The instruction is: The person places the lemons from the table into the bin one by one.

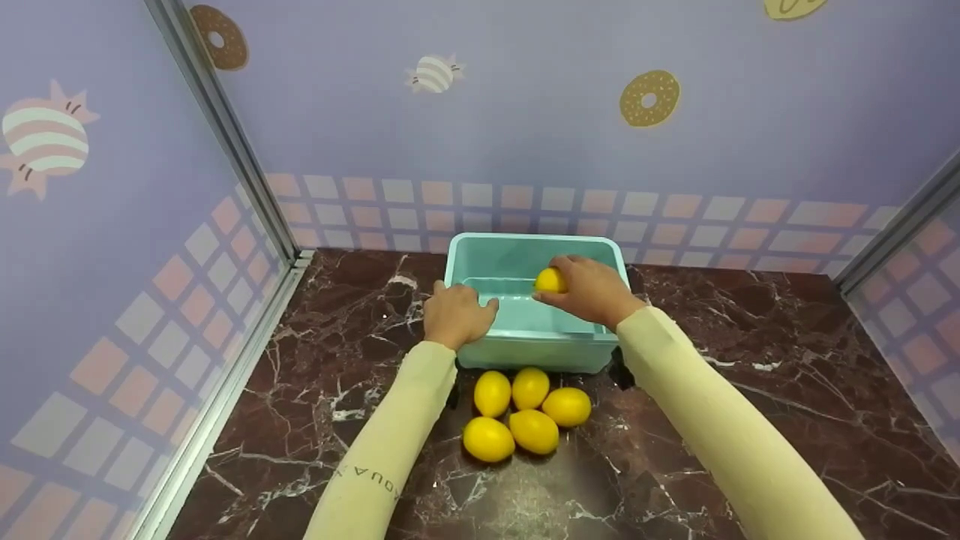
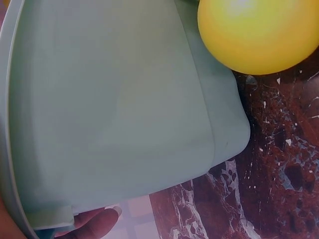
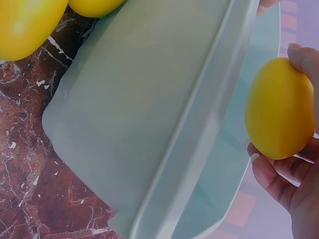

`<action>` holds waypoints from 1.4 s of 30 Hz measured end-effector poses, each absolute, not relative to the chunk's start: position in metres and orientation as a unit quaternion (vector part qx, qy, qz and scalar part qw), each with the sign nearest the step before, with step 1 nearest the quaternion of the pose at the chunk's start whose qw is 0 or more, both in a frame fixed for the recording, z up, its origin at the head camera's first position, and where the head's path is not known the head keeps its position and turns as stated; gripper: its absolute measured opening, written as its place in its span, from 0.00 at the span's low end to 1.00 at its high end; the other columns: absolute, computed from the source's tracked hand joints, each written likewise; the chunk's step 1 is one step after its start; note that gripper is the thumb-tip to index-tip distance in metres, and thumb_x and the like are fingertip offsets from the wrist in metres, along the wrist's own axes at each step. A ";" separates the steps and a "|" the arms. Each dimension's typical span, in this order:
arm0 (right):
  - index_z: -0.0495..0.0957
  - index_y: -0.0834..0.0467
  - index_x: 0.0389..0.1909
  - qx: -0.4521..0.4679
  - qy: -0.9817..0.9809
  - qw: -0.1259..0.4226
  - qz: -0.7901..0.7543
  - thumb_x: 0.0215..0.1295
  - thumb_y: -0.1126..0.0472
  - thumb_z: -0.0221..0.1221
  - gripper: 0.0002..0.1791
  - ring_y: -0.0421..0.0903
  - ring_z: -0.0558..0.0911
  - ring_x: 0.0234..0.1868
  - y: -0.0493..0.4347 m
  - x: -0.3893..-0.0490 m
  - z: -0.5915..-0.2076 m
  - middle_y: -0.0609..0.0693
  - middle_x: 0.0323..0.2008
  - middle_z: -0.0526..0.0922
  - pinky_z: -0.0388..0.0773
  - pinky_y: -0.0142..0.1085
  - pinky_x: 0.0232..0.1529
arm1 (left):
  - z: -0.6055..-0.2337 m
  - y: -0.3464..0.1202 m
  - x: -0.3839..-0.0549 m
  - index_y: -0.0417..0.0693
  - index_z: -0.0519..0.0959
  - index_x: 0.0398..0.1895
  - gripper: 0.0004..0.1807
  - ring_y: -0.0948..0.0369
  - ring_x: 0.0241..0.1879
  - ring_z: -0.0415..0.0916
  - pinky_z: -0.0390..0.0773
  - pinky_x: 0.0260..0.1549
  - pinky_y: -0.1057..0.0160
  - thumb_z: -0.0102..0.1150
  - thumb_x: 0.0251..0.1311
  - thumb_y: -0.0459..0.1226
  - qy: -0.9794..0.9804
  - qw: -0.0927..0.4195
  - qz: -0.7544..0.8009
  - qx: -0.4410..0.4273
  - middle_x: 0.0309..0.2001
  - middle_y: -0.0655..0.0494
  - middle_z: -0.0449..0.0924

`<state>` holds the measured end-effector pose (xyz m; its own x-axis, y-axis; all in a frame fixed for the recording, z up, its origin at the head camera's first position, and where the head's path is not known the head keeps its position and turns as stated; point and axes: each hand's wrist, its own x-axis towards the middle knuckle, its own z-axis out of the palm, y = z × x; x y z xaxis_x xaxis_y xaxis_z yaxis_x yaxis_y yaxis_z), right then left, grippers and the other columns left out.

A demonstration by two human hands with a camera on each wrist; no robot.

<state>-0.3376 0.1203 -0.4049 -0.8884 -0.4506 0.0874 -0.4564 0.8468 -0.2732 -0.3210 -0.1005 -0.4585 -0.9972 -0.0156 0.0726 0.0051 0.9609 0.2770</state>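
Observation:
My right hand (image 1: 596, 289) holds a yellow lemon (image 1: 550, 280) between thumb and fingers, over the inside of a pale turquoise plastic bin (image 1: 536, 352). In the right wrist view, the held lemon (image 3: 280, 108) shows nearly whole, with fingertips (image 3: 266, 172) under its lower end. My left hand (image 1: 456, 313) grips the bin's left rim; its thumb points inward, and in the left wrist view a finger (image 2: 97, 225) shows below the rim's corner. Several more lemons (image 1: 534, 431) lie bunched on the table in front of the bin.
The bin stands on a dark red marble-patterned tabletop (image 1: 360, 442), close to the lilac back wall (image 1: 525, 135) with its printed sweets and tiles. A side wall (image 1: 112, 247) with a metal edge strip bounds the left, another panel (image 1: 915, 322) the right.

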 end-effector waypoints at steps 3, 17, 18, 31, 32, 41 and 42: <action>0.75 0.56 0.51 0.238 -0.960 0.013 0.144 0.63 0.38 0.58 0.28 0.48 0.76 0.31 0.118 -0.338 -0.405 0.52 0.37 0.80 0.74 0.42 0.36 | -0.459 -0.101 -0.321 0.48 0.84 0.34 0.29 0.46 0.51 0.71 0.78 0.42 0.44 0.45 0.63 0.61 -0.990 0.037 -0.137 0.003 0.40 0.50 0.83; 0.74 0.57 0.52 0.240 -0.960 0.014 0.143 0.63 0.38 0.58 0.28 0.49 0.76 0.32 0.113 -0.340 -0.411 0.53 0.37 0.80 0.76 0.43 0.37 | -0.459 -0.100 -0.321 0.47 0.84 0.38 0.29 0.45 0.53 0.71 0.77 0.43 0.44 0.46 0.64 0.60 -0.991 0.033 -0.128 0.002 0.43 0.49 0.83; 0.74 0.57 0.52 0.241 -0.960 0.014 0.142 0.63 0.38 0.58 0.29 0.49 0.76 0.32 0.112 -0.340 -0.411 0.53 0.38 0.80 0.76 0.43 0.37 | -0.459 -0.100 -0.321 0.47 0.84 0.38 0.29 0.45 0.53 0.71 0.77 0.43 0.44 0.46 0.64 0.60 -0.991 0.033 -0.128 0.002 0.43 0.49 0.82; 0.73 0.56 0.55 0.237 -0.962 0.007 0.135 0.64 0.38 0.56 0.30 0.50 0.77 0.34 0.112 -0.340 -0.413 0.54 0.41 0.81 0.76 0.45 0.39 | -0.458 -0.100 -0.322 0.48 0.84 0.40 0.28 0.46 0.54 0.70 0.77 0.44 0.45 0.45 0.64 0.60 -0.990 0.025 -0.136 0.007 0.43 0.49 0.82; 0.73 0.56 0.55 0.236 -0.962 0.007 0.134 0.64 0.37 0.56 0.30 0.50 0.77 0.34 0.112 -0.340 -0.413 0.54 0.41 0.81 0.76 0.45 0.39 | -0.458 -0.100 -0.322 0.48 0.84 0.39 0.28 0.45 0.54 0.70 0.77 0.44 0.45 0.45 0.64 0.60 -0.990 0.027 -0.137 0.006 0.43 0.49 0.82; 0.73 0.57 0.55 0.238 -0.962 0.014 0.135 0.64 0.39 0.57 0.29 0.50 0.77 0.33 0.111 -0.342 -0.412 0.54 0.41 0.81 0.77 0.45 0.39 | -0.458 -0.100 -0.321 0.48 0.84 0.39 0.29 0.45 0.53 0.70 0.77 0.42 0.45 0.45 0.64 0.60 -0.990 0.033 -0.137 0.003 0.44 0.49 0.83; 0.73 0.56 0.55 0.239 -0.961 0.015 0.135 0.64 0.39 0.57 0.29 0.50 0.77 0.33 0.111 -0.342 -0.412 0.54 0.40 0.81 0.77 0.45 0.39 | -0.458 -0.100 -0.321 0.48 0.84 0.39 0.29 0.45 0.53 0.70 0.77 0.42 0.45 0.45 0.64 0.60 -0.990 0.033 -0.137 0.003 0.44 0.49 0.83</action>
<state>-0.3417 0.1110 -0.4123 -0.8852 -0.4557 0.0934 -0.4638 0.8491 -0.2527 -0.3210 -0.1004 -0.4582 -0.9978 -0.0158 0.0648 0.0024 0.9624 0.2717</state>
